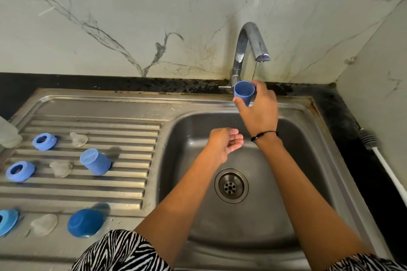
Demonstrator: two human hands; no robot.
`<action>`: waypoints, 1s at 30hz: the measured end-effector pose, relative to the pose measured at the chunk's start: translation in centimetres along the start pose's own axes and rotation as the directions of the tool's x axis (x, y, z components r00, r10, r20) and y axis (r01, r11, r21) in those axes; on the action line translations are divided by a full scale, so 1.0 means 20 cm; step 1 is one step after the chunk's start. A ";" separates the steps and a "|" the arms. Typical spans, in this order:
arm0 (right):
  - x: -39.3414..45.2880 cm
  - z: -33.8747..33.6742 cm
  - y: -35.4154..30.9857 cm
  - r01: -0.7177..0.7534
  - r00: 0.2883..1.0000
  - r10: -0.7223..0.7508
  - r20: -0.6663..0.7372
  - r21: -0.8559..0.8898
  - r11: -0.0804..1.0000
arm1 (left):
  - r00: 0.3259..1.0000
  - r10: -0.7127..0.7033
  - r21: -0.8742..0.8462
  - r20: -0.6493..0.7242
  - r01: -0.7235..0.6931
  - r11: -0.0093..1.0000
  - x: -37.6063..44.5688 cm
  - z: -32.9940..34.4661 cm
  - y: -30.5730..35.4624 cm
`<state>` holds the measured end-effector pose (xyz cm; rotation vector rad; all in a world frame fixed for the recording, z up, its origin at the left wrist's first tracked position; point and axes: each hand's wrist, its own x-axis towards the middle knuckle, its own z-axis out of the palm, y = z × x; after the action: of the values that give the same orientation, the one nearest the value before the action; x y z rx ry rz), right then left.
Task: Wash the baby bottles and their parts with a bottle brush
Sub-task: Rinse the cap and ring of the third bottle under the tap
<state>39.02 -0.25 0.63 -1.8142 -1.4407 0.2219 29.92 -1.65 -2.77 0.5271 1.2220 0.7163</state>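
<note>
Two bare hands reach over a steel sink basin (308,160). The right hand (258,109) is raised at the far edge of the basin, just below the tap (248,50), with thumb and fingers wrapped around a small blue cap (244,92) held with its open mouth facing the camera. A black bracelet (264,134) circles that wrist. The left hand (224,144) hangs lower over the middle of the basin, palm turned up, wet fingers loosely curled and holding nothing. The drain (231,186) lies near the two forearms.

On the ribbed draining board (88,191) to the left, washed parts sit in rows. The far row has a blue ring (44,141) beside a clear teat (78,139). The middle row has a second blue ring (20,171), a second clear teat (60,168) and a blue cap standing mouth down (95,161). The near row has a lighter blue ring (7,222) cut off by the left edge, a third clear teat (44,225) and a darker blue cap (86,222). A clear bottle (8,134) shows partly at the far left edge.

A bottle brush (383,160) with a white handle lies on the dark counter to the right of the sink, well apart from both hands.
</note>
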 end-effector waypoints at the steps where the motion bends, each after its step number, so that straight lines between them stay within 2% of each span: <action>1: 0.00 0.00 0.00 -0.015 1.000 0.015 0.008 -0.005 1.000 | 1.000 0.003 -0.006 0.001 -0.003 1.000 -0.01 0.00 0.00; 3: 0.00 -0.01 0.00 -0.055 0.998 0.055 0.025 0.004 0.998 | 1.000 0.002 -0.013 0.010 -0.002 1.000 -0.01 0.01 -0.01; 5: -0.01 -0.01 0.00 -0.021 1.000 0.022 -0.022 0.032 0.999 | 1.000 -0.002 -0.024 0.012 0.002 1.000 -0.03 0.02 0.00; 8: -0.02 -0.02 -0.01 -0.072 0.996 0.070 0.050 0.047 0.996 | 1.000 -0.008 -0.043 0.017 0.009 0.999 -0.04 0.03 -0.02; 13: -0.11 -0.04 0.00 -0.219 0.973 0.193 0.123 0.247 0.944 | 0.999 0.032 -0.136 0.010 -0.031 0.990 -0.11 0.03 0.00; 17: -0.23 -0.05 -0.02 -0.146 0.972 0.086 0.220 0.275 0.950 | 0.981 0.169 -0.214 -0.091 -0.185 0.959 -0.19 -0.02 0.02; 21: -0.28 -0.03 -0.07 -0.081 0.934 0.011 0.358 0.181 0.980 | 0.919 0.326 -0.181 -0.222 -0.367 0.912 -0.27 -0.14 0.00; 24: -0.32 0.02 -0.14 0.052 0.901 -0.092 0.424 0.105 0.993 | 0.867 0.416 -0.151 -0.275 -0.466 0.872 -0.36 -0.26 -0.02; 27: -0.36 0.09 -0.26 0.187 0.866 -0.210 0.454 0.096 0.978 | 0.819 0.477 -0.094 -0.318 -0.528 0.844 -0.45 -0.37 -0.01; 30: -0.40 0.17 -0.38 0.255 0.827 -0.278 0.489 0.116 0.960 | 0.793 0.491 -0.075 -0.361 -0.549 0.832 -0.52 -0.51 0.03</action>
<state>28.63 -5.31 0.86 -1.5522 -2.0149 0.6148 18.11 -9.01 1.69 0.6227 1.3122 1.4243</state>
